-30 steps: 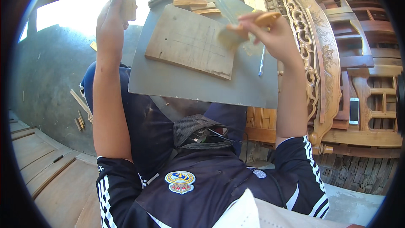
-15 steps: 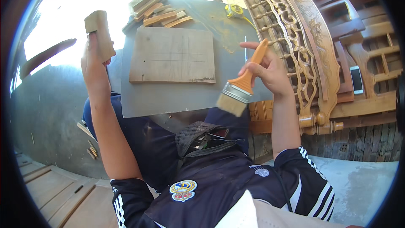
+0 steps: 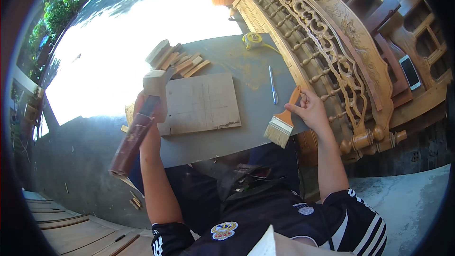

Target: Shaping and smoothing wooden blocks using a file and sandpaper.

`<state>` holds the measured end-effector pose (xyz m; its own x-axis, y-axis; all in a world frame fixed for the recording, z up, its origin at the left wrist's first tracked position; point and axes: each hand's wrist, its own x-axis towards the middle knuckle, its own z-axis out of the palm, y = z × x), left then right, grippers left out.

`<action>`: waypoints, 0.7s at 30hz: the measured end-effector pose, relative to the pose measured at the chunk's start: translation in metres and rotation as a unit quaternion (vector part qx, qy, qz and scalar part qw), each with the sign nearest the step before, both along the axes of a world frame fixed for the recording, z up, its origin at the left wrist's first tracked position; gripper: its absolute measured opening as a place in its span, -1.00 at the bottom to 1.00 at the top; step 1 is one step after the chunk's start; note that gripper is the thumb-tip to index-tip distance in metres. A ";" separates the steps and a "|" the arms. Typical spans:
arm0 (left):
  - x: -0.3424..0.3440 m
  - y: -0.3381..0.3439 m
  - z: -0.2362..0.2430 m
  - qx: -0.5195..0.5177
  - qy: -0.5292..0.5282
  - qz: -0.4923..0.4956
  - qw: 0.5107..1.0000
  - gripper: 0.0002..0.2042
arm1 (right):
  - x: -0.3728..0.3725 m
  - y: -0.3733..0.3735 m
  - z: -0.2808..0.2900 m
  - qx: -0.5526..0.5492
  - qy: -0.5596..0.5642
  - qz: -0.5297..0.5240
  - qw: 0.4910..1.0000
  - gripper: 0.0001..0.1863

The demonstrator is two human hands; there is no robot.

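Observation:
My left hand [image 3: 149, 132] is closed around a pale wooden block [image 3: 154, 83], held up at the left edge of a flat wooden board [image 3: 201, 104] marked with faint lines. A long tool with a reddish-brown handle [image 3: 132, 144] and a dark, narrow blade crosses in front of this hand; whether the fingers also grip it, I cannot tell. In my right hand [image 3: 313, 110] is a wide paintbrush [image 3: 283, 125], pinched by its orange handle with the pale bristles pointing down over the grey tabletop's [image 3: 256, 109] near right edge. A blue-and-white pen [image 3: 272, 85] lies just beyond the brush.
Several wood offcuts [image 3: 187, 64] are heaped behind the board. A yellow tape measure [image 3: 252, 41] lies at the table's far edge. Along the right stand carved wooden furniture panels [image 3: 327, 47], with a phone [image 3: 410, 72] resting on them. A mesh pouch [image 3: 246, 180] sits at my lap.
My left hand has come right and down beside the board with the block. The dark tool has swung from far left to in front of it. The brush has moved lower right. The view has shifted.

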<state>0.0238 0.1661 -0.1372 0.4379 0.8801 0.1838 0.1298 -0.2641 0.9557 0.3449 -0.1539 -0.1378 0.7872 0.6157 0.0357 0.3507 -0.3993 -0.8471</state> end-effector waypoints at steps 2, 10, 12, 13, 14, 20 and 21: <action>0.012 -0.009 0.009 0.078 -0.011 -0.037 0.996 -0.61 | -0.012 0.009 0.011 -0.093 -0.055 -0.012 0.994 -0.17; 0.055 -0.072 0.027 0.348 0.168 -0.060 0.920 -0.63 | -0.091 0.025 0.054 0.056 0.004 0.157 0.986 -0.43; 0.062 -0.076 0.021 0.354 0.200 -0.044 0.912 -0.62 | -0.112 0.038 0.056 0.022 -0.022 0.243 0.970 -0.48; 0.063 -0.078 0.018 0.353 0.205 -0.047 0.912 -0.62 | -0.123 0.041 0.048 0.024 -0.131 0.258 0.957 -0.49; 0.065 -0.080 0.014 0.352 0.229 -0.035 0.907 -0.61 | -0.131 0.044 0.042 0.025 -0.240 0.270 0.932 -0.50; 0.067 -0.091 0.015 0.325 0.281 -0.003 0.903 -0.61 | -0.144 0.062 0.023 -0.058 -0.215 0.220 0.950 -0.62; 0.067 -0.090 0.013 0.337 0.273 -0.001 0.901 -0.62 | -0.144 0.067 0.018 -0.057 -0.213 0.220 0.950 -0.62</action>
